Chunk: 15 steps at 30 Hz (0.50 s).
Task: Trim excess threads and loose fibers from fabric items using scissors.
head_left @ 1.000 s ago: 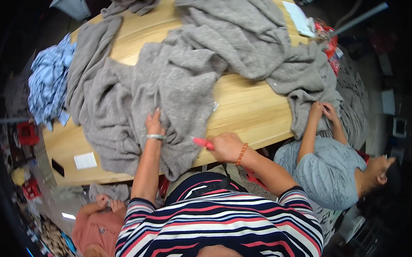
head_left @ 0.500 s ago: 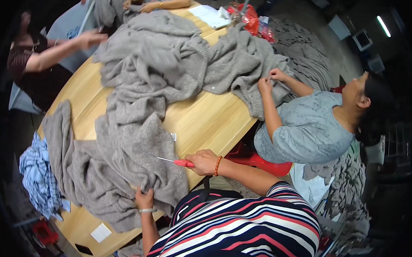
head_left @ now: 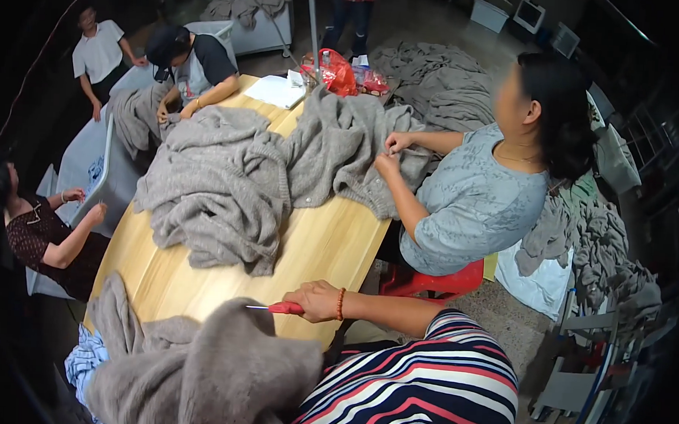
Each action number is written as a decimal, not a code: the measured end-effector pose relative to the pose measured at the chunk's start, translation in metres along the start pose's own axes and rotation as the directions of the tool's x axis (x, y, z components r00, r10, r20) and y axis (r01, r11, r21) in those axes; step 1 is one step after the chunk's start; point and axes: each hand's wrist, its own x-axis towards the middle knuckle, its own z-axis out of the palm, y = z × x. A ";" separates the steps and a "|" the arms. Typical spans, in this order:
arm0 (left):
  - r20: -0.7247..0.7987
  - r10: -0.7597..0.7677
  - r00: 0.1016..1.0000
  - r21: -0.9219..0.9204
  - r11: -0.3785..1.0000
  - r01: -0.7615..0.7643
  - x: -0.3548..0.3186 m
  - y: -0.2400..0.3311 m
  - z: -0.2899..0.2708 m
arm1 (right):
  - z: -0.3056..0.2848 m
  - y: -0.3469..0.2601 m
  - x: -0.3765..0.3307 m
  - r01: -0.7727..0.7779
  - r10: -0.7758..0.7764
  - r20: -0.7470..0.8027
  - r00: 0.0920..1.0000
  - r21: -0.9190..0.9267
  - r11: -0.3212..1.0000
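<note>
My right hand (head_left: 314, 300), a beaded bracelet at its wrist, is closed around a small tool with a red handle (head_left: 286, 307) and a thin metal tip. Whether it is scissors or a pick, I cannot tell. That tip reaches to the top edge of a raised grey knit garment (head_left: 234, 359), which bulges up at the near left of the table. The garment hides my left hand and forearm. Beyond it, a large heap of grey knitwear (head_left: 212, 184) lies on the wooden table (head_left: 330, 249).
A co-worker in a grey-blue top (head_left: 476, 195) handles grey knitwear at the right, beside a red stool (head_left: 458, 281). Other people stand or sit at the far left near white bins (head_left: 121, 172). Blue cloth (head_left: 84, 360) hangs at the left edge. Papers (head_left: 275, 92) and red bags (head_left: 334, 74) lie far off.
The near garment has been lifted off the table and now covers my left hand, which was gripping its edge. My right hand keeps the red-handled tool. The whole view has shifted upward.
</note>
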 end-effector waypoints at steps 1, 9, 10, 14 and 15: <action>0.041 0.032 0.999 -0.028 0.999 -0.031 0.018 0.008 0.019 | 0.005 0.011 -0.007 -0.016 0.016 -0.016 1.000 0.010 1.000; 0.286 0.266 0.921 -0.267 0.945 -0.190 0.192 0.059 0.223 | 0.002 0.102 -0.073 -0.345 0.363 -0.182 0.914 0.125 0.930; 0.318 0.290 0.903 -0.309 0.932 -0.191 0.216 0.060 0.253 | 0.003 0.114 -0.083 -0.419 0.440 -0.246 0.864 0.136 0.898; 0.381 0.408 0.830 -0.417 0.877 -0.239 0.322 0.081 0.360 | -0.013 0.150 -0.095 -0.517 0.568 -0.327 0.755 0.235 0.823; 0.384 0.437 0.813 -0.437 0.862 -0.256 0.348 0.092 0.383 | -0.025 0.150 -0.098 -0.543 0.623 -0.372 0.688 0.306 0.782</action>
